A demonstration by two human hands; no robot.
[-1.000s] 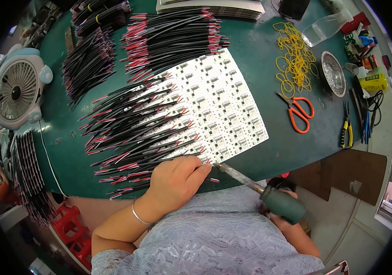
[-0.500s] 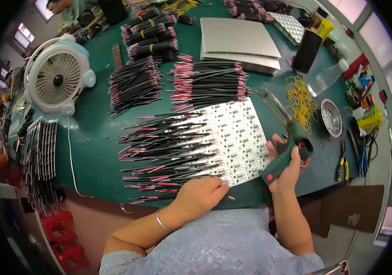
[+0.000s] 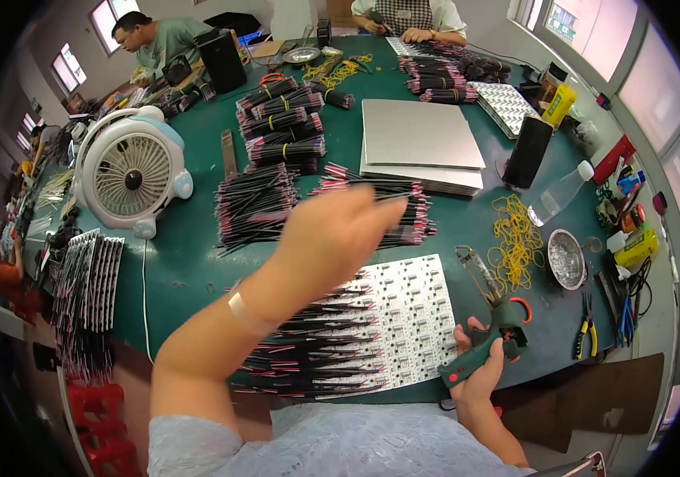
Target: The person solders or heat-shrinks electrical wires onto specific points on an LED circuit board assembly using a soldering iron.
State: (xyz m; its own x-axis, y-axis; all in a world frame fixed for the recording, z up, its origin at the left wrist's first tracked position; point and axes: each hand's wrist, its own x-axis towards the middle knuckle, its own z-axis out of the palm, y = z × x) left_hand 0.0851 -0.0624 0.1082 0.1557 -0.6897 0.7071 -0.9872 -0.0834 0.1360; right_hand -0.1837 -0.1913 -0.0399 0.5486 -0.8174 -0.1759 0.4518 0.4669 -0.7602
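Observation:
My right hand [image 3: 477, 378] is wrapped round the green grip of a soldering gun [image 3: 507, 324], whose long metal front points away over the table. Beside it lies a white sheet of small circuit boards [image 3: 413, 318]. Rows of black wires [image 3: 296, 354] with red and white ends lie across its left part. My left hand [image 3: 328, 234], blurred, hangs above the far edge of the sheet with its fingers drawn together at a pile of red-ended black wires [image 3: 415, 226]. Whatever is between those fingertips is too smeared to make out. My left forearm covers part of the wires.
A white fan [image 3: 132, 179] stands at the left, near wired board strips [image 3: 89, 278]. Further off are wire bundles [image 3: 284, 119] and stacked grey sheets [image 3: 419, 135]. Yellow rubber bands [image 3: 515, 242], a metal bowl [image 3: 567, 258] and pliers [image 3: 586, 330] lie right. Two people sit across the table.
My left hand has left the near edge of the board sheet and moved up and away to the wire pile. My right hand still holds the soldering gun. The view has tilted up.

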